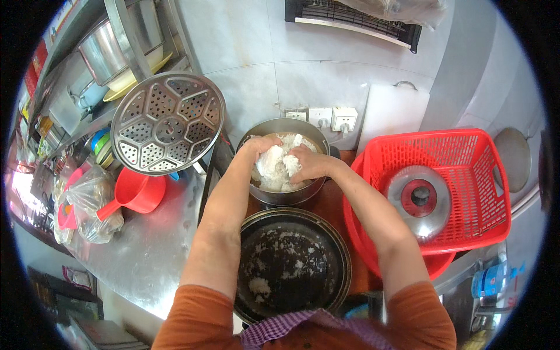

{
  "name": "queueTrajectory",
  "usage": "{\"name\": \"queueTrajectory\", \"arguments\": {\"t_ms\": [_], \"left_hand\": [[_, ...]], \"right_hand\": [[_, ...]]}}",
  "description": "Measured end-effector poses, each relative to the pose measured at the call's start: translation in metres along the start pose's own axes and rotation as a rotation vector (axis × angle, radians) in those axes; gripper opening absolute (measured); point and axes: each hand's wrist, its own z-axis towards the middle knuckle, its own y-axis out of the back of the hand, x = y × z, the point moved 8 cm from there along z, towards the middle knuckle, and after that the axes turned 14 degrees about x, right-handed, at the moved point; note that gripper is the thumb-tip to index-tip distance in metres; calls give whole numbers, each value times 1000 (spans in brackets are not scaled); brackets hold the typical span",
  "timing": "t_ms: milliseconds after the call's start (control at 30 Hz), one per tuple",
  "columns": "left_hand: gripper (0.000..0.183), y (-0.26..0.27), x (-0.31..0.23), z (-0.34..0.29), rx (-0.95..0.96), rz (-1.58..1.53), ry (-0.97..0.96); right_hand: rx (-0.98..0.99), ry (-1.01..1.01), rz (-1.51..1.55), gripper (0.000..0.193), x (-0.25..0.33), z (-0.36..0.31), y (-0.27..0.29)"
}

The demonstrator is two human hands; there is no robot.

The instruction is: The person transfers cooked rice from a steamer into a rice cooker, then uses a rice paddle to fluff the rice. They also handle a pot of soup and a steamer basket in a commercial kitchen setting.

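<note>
Steel bench (149, 248), crowded: one pot (284, 129), one pan (291, 262); left hand (261, 147) and right hand (307, 163) fingers gripping rice (273, 166).

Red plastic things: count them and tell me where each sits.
4: a red basket at right holding a metal lid, a red basin under it, a red scoop at left, its handle in a plastic bag. A red strip far left may be another.

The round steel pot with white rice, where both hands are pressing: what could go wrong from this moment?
1. The left hand and right hand work a white rice lump near the rim of the round steel pot; pieces may fall over it.
2. The perforated steel steamer plate leans tilted beside the pot; an elbow bump might topple it.
</note>
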Motion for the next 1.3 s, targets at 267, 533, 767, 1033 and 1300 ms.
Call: {"name": "queueTrajectory", "arguments": {"t_ms": [267,533,767,1033,1300], "left_hand": [[73,-8,-12,-37,184,-268,-293],[86,-15,-29,-74,99,-385,-557],[75,0,-30,-74,-179,-319,-683],[65,-16,-58,-99,-371,272,-904],[74,22,-59,-87,-657,679,-452]], "right_hand": [[-365,-108,-328,43,-22,13,-2],[-275,-217,-214,27,-8,5,35],[-197,-151,259,42,-28,39,70],[-17,205,1020,72,3,58,45],[-418,86,298,59,36,51,72]]}}
